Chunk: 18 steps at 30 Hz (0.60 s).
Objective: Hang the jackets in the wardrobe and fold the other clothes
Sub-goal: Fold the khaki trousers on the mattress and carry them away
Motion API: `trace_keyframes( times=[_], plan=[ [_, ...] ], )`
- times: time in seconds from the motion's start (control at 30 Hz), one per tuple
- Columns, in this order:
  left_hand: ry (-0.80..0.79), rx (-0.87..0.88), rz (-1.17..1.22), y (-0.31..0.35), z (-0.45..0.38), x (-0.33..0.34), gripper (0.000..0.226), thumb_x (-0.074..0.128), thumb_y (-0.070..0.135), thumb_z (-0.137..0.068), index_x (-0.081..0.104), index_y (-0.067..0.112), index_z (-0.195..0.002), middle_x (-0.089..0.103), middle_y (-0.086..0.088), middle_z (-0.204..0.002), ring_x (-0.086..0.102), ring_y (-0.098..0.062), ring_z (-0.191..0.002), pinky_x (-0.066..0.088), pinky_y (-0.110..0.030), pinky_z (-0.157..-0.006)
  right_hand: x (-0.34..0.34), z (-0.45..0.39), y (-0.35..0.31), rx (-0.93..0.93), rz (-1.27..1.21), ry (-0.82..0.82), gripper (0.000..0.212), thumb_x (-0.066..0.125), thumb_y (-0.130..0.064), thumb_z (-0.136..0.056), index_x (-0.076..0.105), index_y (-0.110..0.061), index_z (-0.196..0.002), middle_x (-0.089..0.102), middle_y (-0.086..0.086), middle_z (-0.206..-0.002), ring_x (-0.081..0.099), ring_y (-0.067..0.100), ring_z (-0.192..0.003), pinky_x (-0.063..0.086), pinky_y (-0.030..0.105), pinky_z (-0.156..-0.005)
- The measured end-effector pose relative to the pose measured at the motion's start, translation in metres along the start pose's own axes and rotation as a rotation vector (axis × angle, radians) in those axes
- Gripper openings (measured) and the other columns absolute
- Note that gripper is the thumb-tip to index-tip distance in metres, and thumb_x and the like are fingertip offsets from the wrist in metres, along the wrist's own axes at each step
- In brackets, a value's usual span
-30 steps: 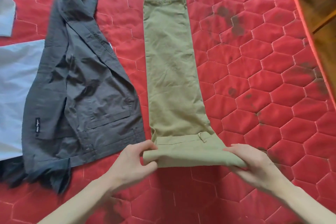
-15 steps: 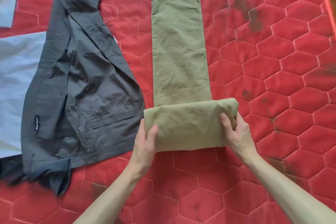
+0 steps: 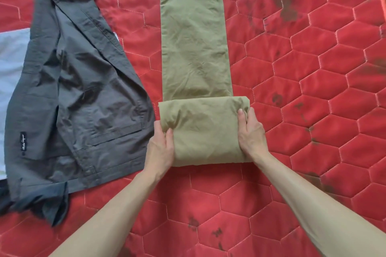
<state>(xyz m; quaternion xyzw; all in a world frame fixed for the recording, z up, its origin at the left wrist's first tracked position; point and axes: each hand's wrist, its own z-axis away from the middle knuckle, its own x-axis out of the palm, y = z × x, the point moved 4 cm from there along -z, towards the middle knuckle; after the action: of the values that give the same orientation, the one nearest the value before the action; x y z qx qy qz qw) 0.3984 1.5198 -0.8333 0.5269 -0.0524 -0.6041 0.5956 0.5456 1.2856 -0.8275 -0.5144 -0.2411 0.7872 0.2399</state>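
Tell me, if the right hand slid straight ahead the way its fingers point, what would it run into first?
Probably only more of the olive trousers: the right hand grips the folded end, fingers pointing up their unfolded length. Beyond lies red mattress.

Bright, even daylight; sharp centre, wide-angle edge distortion.

A red mattress (image 3: 313,94) quilted in a hexagon pattern carries everything, its cover marked with dark smudges toward the right and near edges. Khaki trousers (image 3: 194,37) lie lengthwise down its middle, their near end folded over into a thick band. Just beside them on the left a dark grey jacket (image 3: 79,98) lies spread open, lining up, partly covering a pale blue garment (image 3: 12,54) at the left edge.
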Motion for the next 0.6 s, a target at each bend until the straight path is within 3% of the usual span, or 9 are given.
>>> trace_keyframes(
  times=[0.1,0.13,0.2,0.3,0.37,0.43,0.6],
  plan=[
    [0.125,-0.057,-0.107,0.005,0.005,0.008,0.011,0.043,0.028,-0.108,0.034,0.022,-0.110,0.070,-0.026,-0.088,0.066,-0.050,-0.086,0.039,-0.046,-0.068,-0.001,0.001,-0.003,-0.022,0.139,0.072,0.025,0.040,-0.039,-0.110,0.046,-0.014,-0.111,0.069,0.021,-0.095,0.065,0.049,-0.092,0.039,0.047,-0.067],
    [0.164,-0.063,-0.147,0.008,0.009,0.009,0.014,0.043,0.029,-0.108,0.035,0.021,-0.115,0.071,-0.026,-0.091,0.067,-0.049,-0.088,0.038,-0.045,-0.068,-0.002,0.003,-0.006,-0.073,0.212,0.123,0.028,0.044,-0.035,-0.109,0.049,-0.013,-0.125,0.068,0.021,-0.109,0.065,0.046,-0.102,0.043,0.048,-0.072],
    [0.248,-0.048,-0.229,0.015,0.018,0.012,0.031,0.048,0.027,-0.107,0.038,0.017,-0.134,0.069,-0.023,-0.108,0.067,-0.045,-0.099,0.043,-0.047,-0.072,-0.004,0.010,-0.011,-0.221,0.368,0.237,0.050,0.050,-0.028,-0.107,0.043,-0.008,-0.152,0.056,0.017,-0.142,0.055,0.038,-0.128,0.046,0.050,-0.097],
    [0.361,0.095,-0.444,0.021,0.027,0.013,0.063,0.054,0.018,-0.103,0.029,0.001,-0.158,0.045,-0.023,-0.142,0.048,-0.039,-0.130,0.042,-0.051,-0.108,0.002,0.020,-0.018,-0.535,0.554,0.288,0.062,0.043,-0.034,-0.108,0.029,-0.009,-0.163,0.029,0.013,-0.169,0.027,0.030,-0.157,0.028,0.047,-0.125],
    [0.280,0.325,-0.616,0.022,0.029,0.020,0.069,0.047,0.022,-0.105,0.018,-0.002,-0.163,0.026,-0.025,-0.163,0.028,-0.039,-0.152,0.024,-0.051,-0.127,0.015,0.027,-0.016,-0.693,0.560,0.174,0.065,0.041,-0.042,-0.109,0.029,-0.009,-0.163,0.023,0.012,-0.172,0.019,0.028,-0.160,0.023,0.050,-0.128],
    [0.141,0.536,-0.706,0.019,0.029,0.032,0.072,0.041,0.033,-0.106,0.015,0.000,-0.164,0.009,-0.022,-0.172,0.010,-0.035,-0.161,0.016,-0.052,-0.130,0.028,0.031,-0.011,-0.722,0.548,0.074,0.068,0.044,-0.048,-0.107,0.033,-0.010,-0.162,0.024,0.011,-0.172,0.019,0.028,-0.160,0.028,0.052,-0.125],
    [-0.066,0.610,-0.864,0.007,0.011,0.032,0.093,0.037,0.070,-0.099,0.011,0.012,-0.167,-0.004,-0.024,-0.173,-0.005,-0.043,-0.160,0.015,-0.057,-0.129,0.033,0.028,-0.001,-0.482,0.528,0.033,0.071,0.042,-0.062,-0.102,0.024,-0.034,-0.165,0.011,-0.005,-0.175,0.006,0.028,-0.162,0.023,0.054,-0.126]
  ],
)
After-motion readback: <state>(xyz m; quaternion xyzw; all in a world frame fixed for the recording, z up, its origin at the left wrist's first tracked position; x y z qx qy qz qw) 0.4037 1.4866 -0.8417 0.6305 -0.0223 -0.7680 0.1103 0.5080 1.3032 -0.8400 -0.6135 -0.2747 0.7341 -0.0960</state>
